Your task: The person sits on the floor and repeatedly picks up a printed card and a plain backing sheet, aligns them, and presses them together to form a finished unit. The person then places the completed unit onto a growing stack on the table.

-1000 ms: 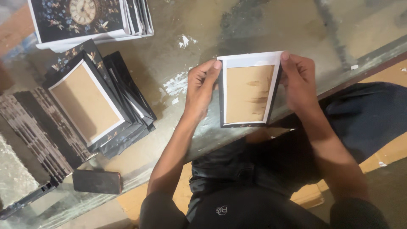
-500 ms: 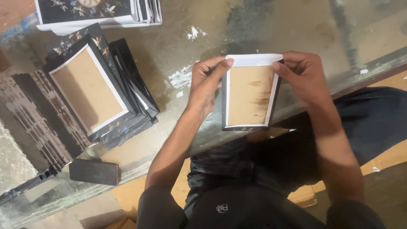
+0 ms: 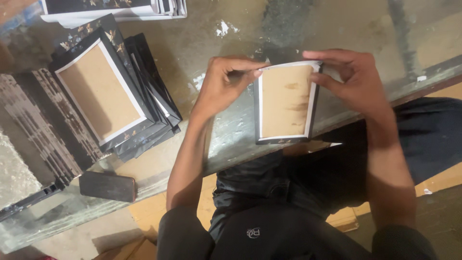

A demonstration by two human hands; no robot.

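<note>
I hold a small black picture frame (image 3: 285,103) back side up, its brown backing board edged in white, over the near edge of a glass table (image 3: 308,29). My left hand (image 3: 224,84) grips its top left corner, fingers curled over the upper edge. My right hand (image 3: 353,79) holds the top right corner, with thumb and fingers pinching the upper edge. The top white strip looks folded down over the board.
A fanned stack of similar black frames (image 3: 108,94) lies back up at the left, beside dark ribbed pieces (image 3: 36,125). More frames (image 3: 110,8) are stacked at the top left. A dark phone (image 3: 107,187) lies near the table's front edge.
The top white strip of the frame has been pressed down; both hands moved inward along the upper edge. The view shifted slightly down and left.
</note>
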